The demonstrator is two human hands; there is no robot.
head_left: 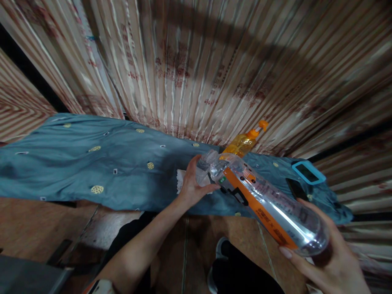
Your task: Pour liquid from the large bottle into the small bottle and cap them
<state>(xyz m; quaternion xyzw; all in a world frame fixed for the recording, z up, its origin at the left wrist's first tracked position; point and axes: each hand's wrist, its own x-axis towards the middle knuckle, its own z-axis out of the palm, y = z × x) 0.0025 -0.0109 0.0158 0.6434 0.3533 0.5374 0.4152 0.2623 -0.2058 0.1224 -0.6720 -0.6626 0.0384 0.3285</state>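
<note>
A large clear plastic bottle (269, 200) with an orange label strip is tilted, its neck pointing down to the left. My right hand (330, 253) is wrapped around the bottle's base. At the neck end, my left hand (192, 183) curls its thumb and fingers around a small see-through cup (202, 176). The bottle's mouth is at the cup's rim; whether they touch I cannot tell, nor can I make out any liquid. Under my left hand lies a white zigzag-edged wipe or packet (180, 179). Behind the bottle stands an amber pump bottle (240, 145) with an orange pump head.
A narrow table wears a teal cloth (122, 163) with yellow and white prints. Toward its right end lie a dark phone (295, 188) and a blue-framed device (308, 172). Pleated patterned curtains (190, 73) hang behind. A grey stool or bench (27, 273) stands at lower left.
</note>
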